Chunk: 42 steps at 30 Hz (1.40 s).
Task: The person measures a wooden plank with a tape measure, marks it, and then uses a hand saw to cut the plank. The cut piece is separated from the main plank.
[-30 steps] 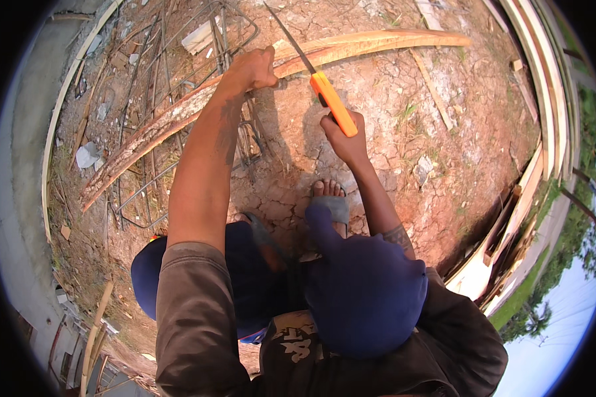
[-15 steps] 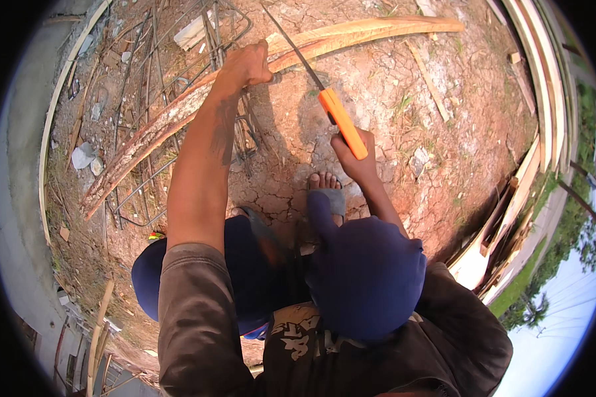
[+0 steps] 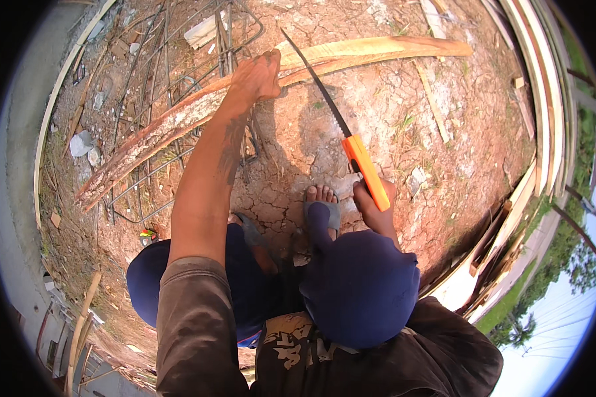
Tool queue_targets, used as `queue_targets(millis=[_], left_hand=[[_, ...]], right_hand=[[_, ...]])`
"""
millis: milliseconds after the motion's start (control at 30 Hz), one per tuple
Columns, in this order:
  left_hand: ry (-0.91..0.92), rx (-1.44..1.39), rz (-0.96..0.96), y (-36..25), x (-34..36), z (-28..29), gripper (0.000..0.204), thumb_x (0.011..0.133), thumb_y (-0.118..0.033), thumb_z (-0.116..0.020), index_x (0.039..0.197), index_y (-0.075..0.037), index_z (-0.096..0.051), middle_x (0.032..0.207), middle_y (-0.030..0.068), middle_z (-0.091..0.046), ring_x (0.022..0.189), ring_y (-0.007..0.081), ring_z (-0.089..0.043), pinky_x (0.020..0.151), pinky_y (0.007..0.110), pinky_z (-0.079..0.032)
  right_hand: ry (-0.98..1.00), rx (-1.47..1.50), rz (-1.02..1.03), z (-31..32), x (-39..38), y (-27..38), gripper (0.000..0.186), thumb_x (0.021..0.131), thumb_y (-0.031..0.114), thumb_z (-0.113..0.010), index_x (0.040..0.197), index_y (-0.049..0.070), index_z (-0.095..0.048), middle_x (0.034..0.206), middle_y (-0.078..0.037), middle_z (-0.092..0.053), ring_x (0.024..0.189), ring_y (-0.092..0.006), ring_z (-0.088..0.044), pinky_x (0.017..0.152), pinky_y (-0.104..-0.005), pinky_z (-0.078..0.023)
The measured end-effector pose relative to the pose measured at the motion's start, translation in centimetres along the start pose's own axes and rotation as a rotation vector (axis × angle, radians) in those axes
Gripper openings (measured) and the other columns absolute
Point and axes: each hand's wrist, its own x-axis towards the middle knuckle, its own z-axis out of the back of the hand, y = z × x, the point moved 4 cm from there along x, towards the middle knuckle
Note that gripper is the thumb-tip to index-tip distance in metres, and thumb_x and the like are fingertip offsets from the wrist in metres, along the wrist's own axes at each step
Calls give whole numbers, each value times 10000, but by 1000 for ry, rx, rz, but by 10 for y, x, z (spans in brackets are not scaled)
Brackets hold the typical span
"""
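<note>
A long rough-barked wooden plank lies slantwise ahead of me, its left part over steel bars. My left hand is closed round the plank near its middle, gripping its edge. In my right hand is a handsaw with an orange handle and a dark, narrow, toothed blade. The blade crosses the plank just right of my left hand, its tip reaching past the far edge. Whether the teeth touch the wood I cannot tell.
Tied steel rebar lies at the left, beneath the plank. Stacked boards run along the right side. A thin wood strip rests on cracked earth. My sandalled foot stands below the saw. A tape measure sits by my left knee.
My right hand has pulled the saw back toward me and to the right, so less blade extends beyond the plank. My left hand keeps its grip; the whole view has shifted slightly.
</note>
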Motion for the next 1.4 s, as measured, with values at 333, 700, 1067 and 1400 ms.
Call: queue_targets(millis=[333, 700, 1067, 1400], left_hand=[[253, -63, 84, -8, 2, 9, 627, 745, -245, -695, 1275, 1, -466, 1087, 322, -680, 1035, 470, -664, 904, 550, -503], [223, -75, 60, -20, 4, 23, 647, 740, -252, -694, 1285, 0, -452, 1100, 322, -673, 1069, 482, -652, 956, 531, -498], [93, -68, 24, -10, 16, 21, 566, 752, -231, -689, 1227, -6, -480, 974, 318, -681, 953, 471, -681, 845, 543, -533], [23, 1, 59, -9, 2, 11, 621, 766, -225, -660, 1323, -38, -457, 989, 313, -694, 910, 478, -683, 807, 528, -538]], right_hand=[[35, 52, 76, -35, 56, -3, 129, 832, 60, -649, 922, -20, -695, 580, 26, -503, 546, -46, -442, 506, -274, -367], [57, 104, 54, -47, 101, 9, 106, 833, 80, -648, 798, -18, -630, 590, 43, -499, 557, -46, -439, 511, -269, -368], [7, 124, 288, -64, 118, 4, 178, 841, 57, -638, 712, -5, -532, 589, 45, -462, 557, -40, -407, 502, -275, -335], [31, -221, 234, 0, 10, 1, 80, 828, 40, -644, 788, -29, -642, 579, -64, -548, 545, -74, -523, 521, -309, -440]])
